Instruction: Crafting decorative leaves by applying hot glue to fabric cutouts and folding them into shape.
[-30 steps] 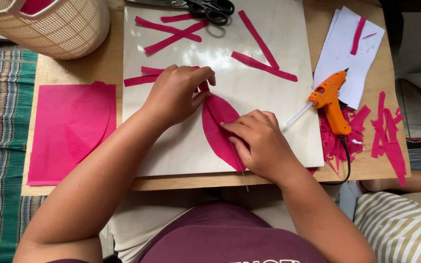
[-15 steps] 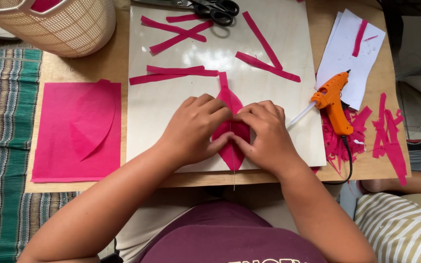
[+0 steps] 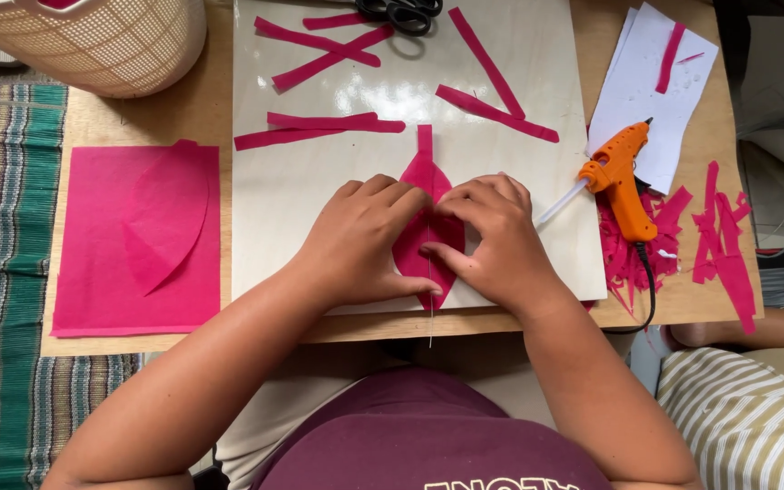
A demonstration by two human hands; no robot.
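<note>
A pink leaf-shaped paper piece (image 3: 426, 238) lies upright on the pale board (image 3: 519, 82), with a thin wire running down its middle and past the board's near edge. My left hand (image 3: 356, 243) presses flat on the leaf's left half, fingertips at its centre line. My right hand (image 3: 494, 238) presses the right half, fingers meeting the left ones over the leaf. A pink strip (image 3: 425, 140) sticks up from the leaf's tip.
An orange glue gun (image 3: 621, 181) lies right of my right hand, cord trailing off the table. Pink strips (image 3: 323, 129), black scissors (image 3: 401, 13), white sheets (image 3: 646, 82), pink scraps (image 3: 724, 245), a pink paper stack (image 3: 138, 240), a woven basket (image 3: 102, 41). Another person's striped clothing (image 3: 746, 417) at lower right.
Both hands have come together over the leaf, which has turned from slanted to upright. The camera view has shifted slightly, so the table sits lower in frame.
</note>
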